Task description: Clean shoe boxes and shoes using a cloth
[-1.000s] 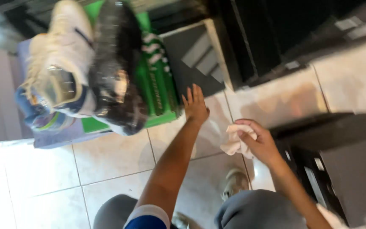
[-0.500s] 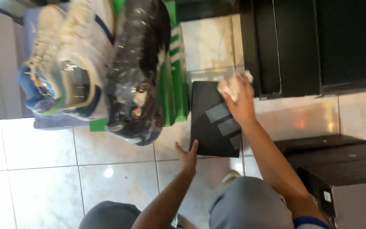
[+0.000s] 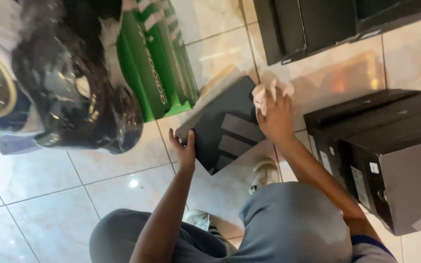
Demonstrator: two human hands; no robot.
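Your left hand (image 3: 185, 148) grips the black shoebox lid's (image 3: 225, 127) edge, fingers curled, steadying it tilted while your right hand (image 3: 275, 116) presses a bunched cloth (image 3: 269, 91) flat against it.

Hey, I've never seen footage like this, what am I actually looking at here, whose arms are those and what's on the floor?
This is a single picture from a camera worn on a person's head, looking down at their own two bare hands; no machine is involved. The person seems to crouch over a tiled floor, grey-clad knees at the bottom of the view. The left hand grips the lower edge of a flat dark box lid that is tilted up off the tiles. The right hand presses a crumpled pale cloth against the lid's upper edge. To the left stands a green shoebox with wrapped shoes stacked beside it. To the right sit black shoeboxes, and more dark boxes lie at the top.
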